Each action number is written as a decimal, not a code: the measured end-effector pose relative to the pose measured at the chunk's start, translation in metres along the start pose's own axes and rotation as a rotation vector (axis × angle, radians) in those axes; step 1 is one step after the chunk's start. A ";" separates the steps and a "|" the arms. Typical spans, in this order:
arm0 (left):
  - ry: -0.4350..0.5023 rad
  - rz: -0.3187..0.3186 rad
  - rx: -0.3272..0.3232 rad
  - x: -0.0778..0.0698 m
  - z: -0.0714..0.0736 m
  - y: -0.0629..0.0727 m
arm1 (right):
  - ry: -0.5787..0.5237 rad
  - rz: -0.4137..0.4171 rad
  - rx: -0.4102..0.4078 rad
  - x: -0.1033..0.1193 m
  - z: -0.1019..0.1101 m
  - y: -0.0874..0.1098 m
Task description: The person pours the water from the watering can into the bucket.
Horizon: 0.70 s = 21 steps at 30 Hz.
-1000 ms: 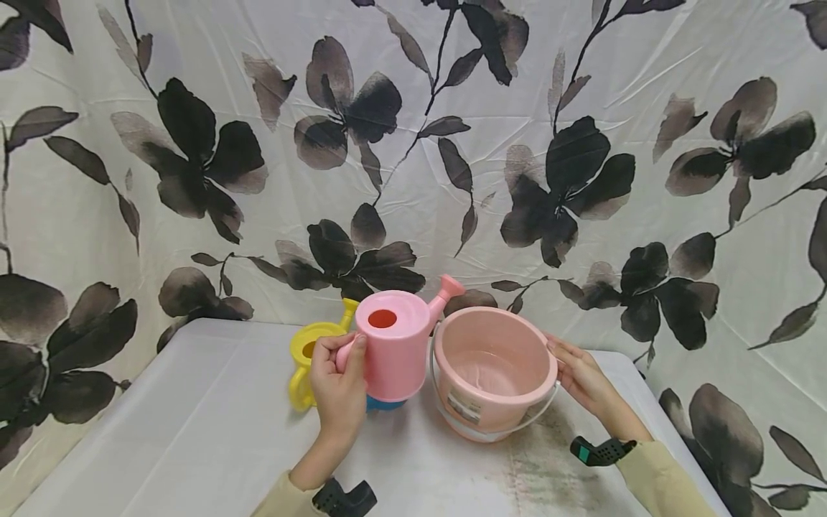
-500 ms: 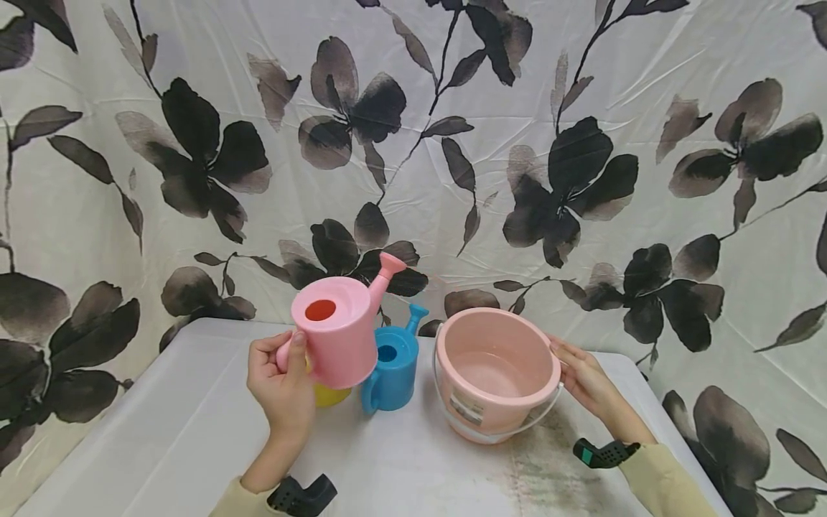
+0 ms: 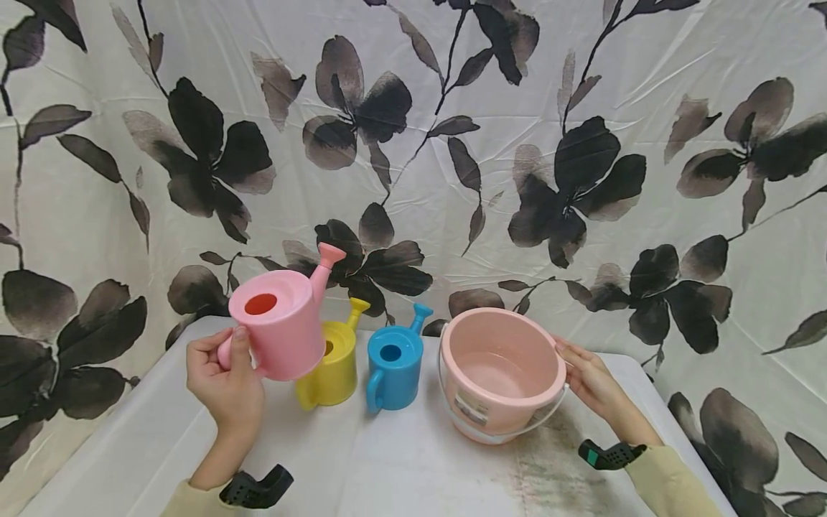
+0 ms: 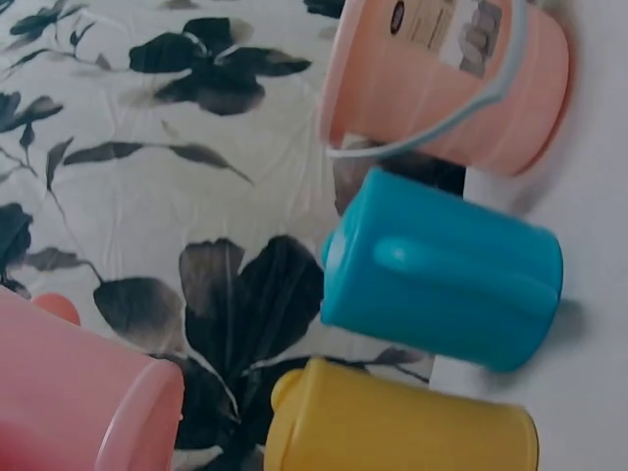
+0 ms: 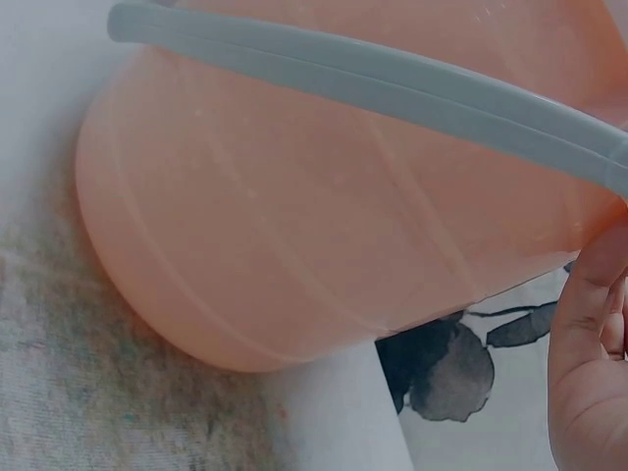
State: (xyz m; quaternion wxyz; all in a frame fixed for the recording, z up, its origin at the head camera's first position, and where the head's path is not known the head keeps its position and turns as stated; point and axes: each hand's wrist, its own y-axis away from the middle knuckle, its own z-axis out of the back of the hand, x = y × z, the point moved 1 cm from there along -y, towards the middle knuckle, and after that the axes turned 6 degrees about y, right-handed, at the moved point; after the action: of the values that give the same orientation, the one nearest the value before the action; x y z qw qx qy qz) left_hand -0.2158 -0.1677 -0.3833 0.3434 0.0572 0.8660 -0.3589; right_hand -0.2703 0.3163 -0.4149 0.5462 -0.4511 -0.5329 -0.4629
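My left hand (image 3: 229,391) grips the handle of a pink toy watering can (image 3: 281,330), raised above the table, its spout pointing up and right. In the left wrist view, part of this pink watering can (image 4: 69,392) shows at lower left. Partly behind it stands a yellow watering can (image 3: 339,366). A blue watering can (image 3: 395,370) stands upright to the right. Farther right is a pale pink bucket (image 3: 465,373), its white handle hanging down in front. My right hand (image 3: 591,377) touches the outside of its rim, fingers fairly straight; some fingers are hidden.
A white covered table (image 3: 388,467) carries the bucket and the two standing cans. Behind it hangs a pale curtain (image 3: 413,194) with dark flowers. A stained patch (image 3: 562,467) marks the cover at front right.
My left hand has carried the pink watering can leftward and slightly up, past the blue and yellow cans, which now show more fully. The right hand and bucket keep their place.
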 end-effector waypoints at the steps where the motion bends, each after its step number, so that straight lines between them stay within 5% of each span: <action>1: -0.010 -0.001 -0.004 0.001 0.002 -0.002 | -0.001 0.010 0.003 -0.001 0.001 0.000; 8: -0.036 0.003 -0.036 0.015 0.013 -0.012 | -0.036 0.109 0.098 -0.010 0.008 -0.004; 21: -0.190 0.062 -0.035 0.056 0.031 -0.019 | -0.038 -0.018 0.008 0.001 -0.001 0.001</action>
State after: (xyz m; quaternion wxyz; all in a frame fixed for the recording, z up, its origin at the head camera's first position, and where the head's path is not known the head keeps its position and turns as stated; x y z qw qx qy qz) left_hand -0.2479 -0.2105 -0.4239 0.4359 0.0438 0.8334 -0.3369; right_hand -0.2694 0.3152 -0.4137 0.5337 -0.4528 -0.5488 -0.4571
